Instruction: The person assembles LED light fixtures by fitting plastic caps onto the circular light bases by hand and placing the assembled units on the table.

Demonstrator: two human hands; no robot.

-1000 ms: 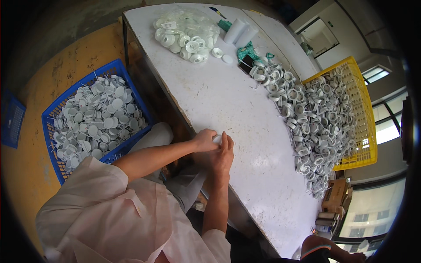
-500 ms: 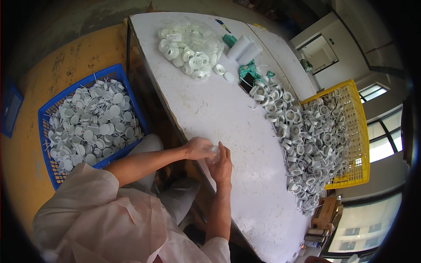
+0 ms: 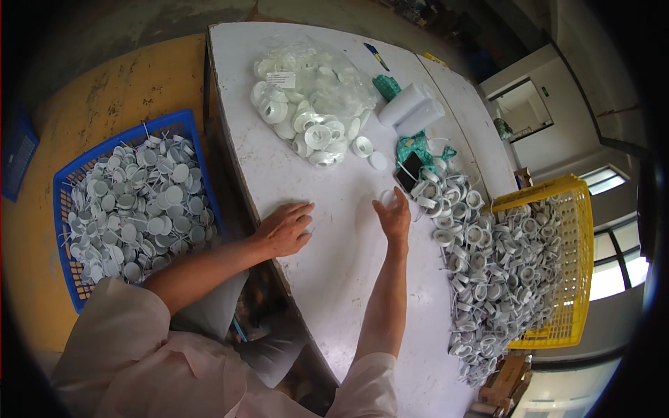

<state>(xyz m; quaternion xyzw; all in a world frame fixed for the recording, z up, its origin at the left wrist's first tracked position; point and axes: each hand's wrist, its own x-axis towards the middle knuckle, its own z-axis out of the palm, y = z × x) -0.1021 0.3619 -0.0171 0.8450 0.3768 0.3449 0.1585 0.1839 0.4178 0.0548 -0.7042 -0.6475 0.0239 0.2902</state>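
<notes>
My right hand is over the table, thumb and fingers closed around a small white round plastic piece. Beyond it lie two loose white pieces: a ring-shaped cap and a flat disc. My left hand is at the table's near left edge, palm down, its bent fingers apart; nothing plain shows in it, though its palm is hidden. Farther off, a clear plastic bag holds several white round caps.
A blue basket of white discs with stems stands left. On the right, a heap of white rings with cables spills from a tipped yellow basket. White rolls, a dark phone and a knife lie on the table.
My hands, together over the near edge before, have parted. The right has reached forward and right with the white piece; the left has drawn back left. The view has shifted slightly.
</notes>
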